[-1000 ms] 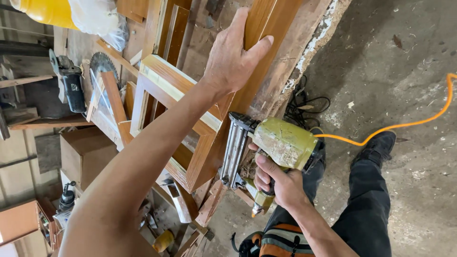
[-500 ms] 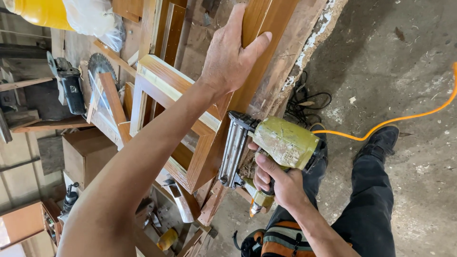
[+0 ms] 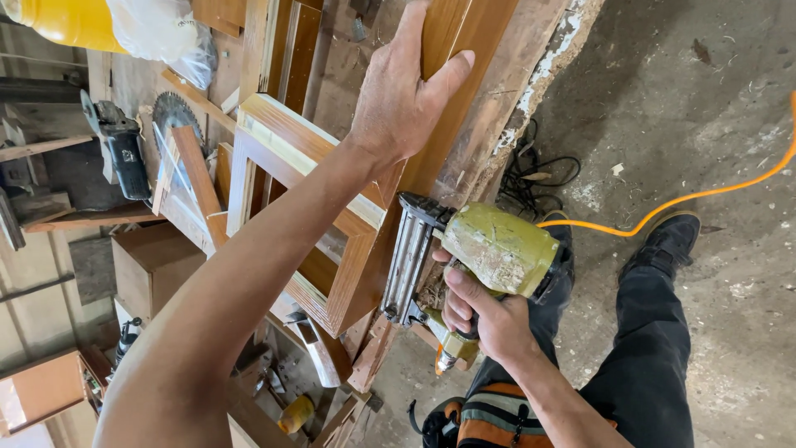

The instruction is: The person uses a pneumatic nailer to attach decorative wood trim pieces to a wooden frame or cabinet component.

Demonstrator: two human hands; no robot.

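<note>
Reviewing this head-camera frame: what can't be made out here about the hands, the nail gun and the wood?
- Head view: the nail gun nose tip meets the wooden frame behind its magazine; contact is hidden.
- The right hand trigger finger is wrapped out of sight.
- The board under the left hand is cut off by the top edge.
- The orange hose leaves at the right edge.

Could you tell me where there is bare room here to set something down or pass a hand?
The concrete floor, between the bench edge, the orange hose and the person's shoe, is bare. The bench is crowded: wooden frame, circular saw, offcuts. Left hand and nail gun fill the edge.
</note>
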